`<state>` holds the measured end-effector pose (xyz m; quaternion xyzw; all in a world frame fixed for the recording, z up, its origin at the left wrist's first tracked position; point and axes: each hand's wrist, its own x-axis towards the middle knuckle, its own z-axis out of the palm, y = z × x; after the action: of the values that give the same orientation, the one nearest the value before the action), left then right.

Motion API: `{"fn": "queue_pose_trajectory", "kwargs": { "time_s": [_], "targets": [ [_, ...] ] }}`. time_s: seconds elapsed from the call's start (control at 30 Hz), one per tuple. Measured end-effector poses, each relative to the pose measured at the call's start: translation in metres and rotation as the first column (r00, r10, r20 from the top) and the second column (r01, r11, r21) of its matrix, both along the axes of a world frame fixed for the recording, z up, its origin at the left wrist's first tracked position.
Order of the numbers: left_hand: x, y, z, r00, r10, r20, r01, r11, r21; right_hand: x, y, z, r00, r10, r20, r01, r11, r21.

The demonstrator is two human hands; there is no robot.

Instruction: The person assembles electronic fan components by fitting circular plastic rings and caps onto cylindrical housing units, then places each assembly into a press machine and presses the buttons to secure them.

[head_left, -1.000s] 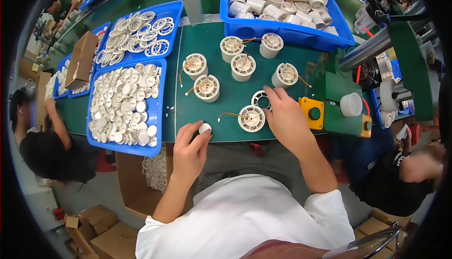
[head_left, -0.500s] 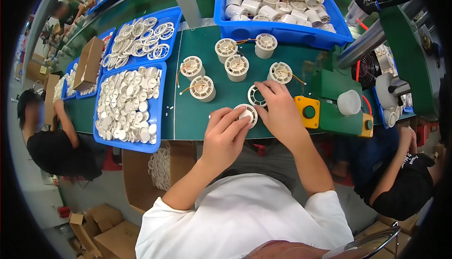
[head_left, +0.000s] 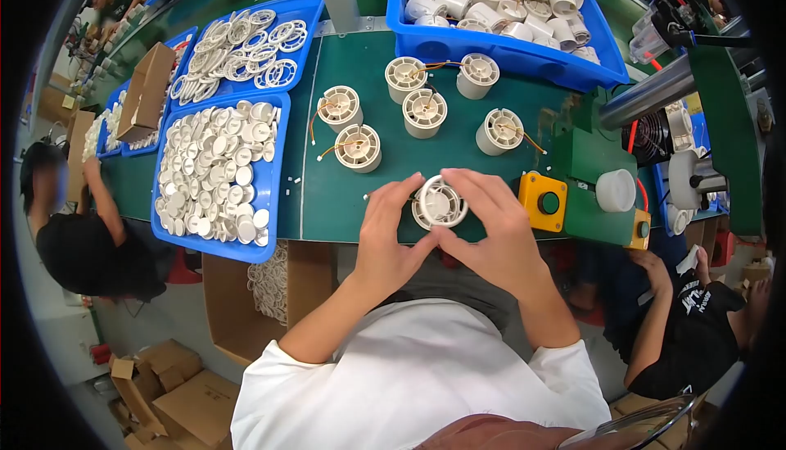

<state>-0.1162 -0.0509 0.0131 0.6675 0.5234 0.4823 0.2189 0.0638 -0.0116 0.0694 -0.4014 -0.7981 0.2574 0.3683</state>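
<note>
Near the table's front edge, a white ring point(head_left: 458, 208) is held over a white cylindrical part point(head_left: 423, 212). My right hand point(head_left: 491, 219) grips the ring between thumb and fingers. My left hand point(head_left: 390, 229) curves round the left side of the cylindrical part, its fingertips and thumb touching it. A white disc point(head_left: 439, 204) shows through the ring, on top of the part. Behind my hands stand several white cylinders with wires, one point(head_left: 358, 149) at the left and another point(head_left: 500, 131) at the right.
Blue trays hold white discs point(head_left: 214, 163) and white rings point(head_left: 237, 53) at the left. A blue bin point(head_left: 491, 49) of cylinders stands at the back. At the right is a green machine point(head_left: 583, 180) with a yellow button box point(head_left: 542, 202). Seated people point(head_left: 98, 245) work on both sides.
My left hand has brought the white disc from the left onto the cylindrical part. My right hand has lifted the ring off the table and moved it left over that part.
</note>
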Motion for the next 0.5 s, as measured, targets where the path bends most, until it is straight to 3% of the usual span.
{"fn": "queue_pose_trajectory", "kwargs": {
  "time_s": [0.23, 0.5],
  "targets": [
    [-0.004, 0.008, -0.010, 0.981, -0.066, 0.184, 0.086, 0.991, -0.103, -0.002, 0.002, -0.006, 0.998, 0.039, 0.050, -0.039, 0.999, -0.006],
    [-0.006, 0.010, -0.011, 0.974, -0.094, 0.205, 0.114, 0.989, -0.091, 0.000, 0.003, -0.011, 0.998, 0.057, 0.018, -0.056, 0.998, -0.042]
  ]
}}
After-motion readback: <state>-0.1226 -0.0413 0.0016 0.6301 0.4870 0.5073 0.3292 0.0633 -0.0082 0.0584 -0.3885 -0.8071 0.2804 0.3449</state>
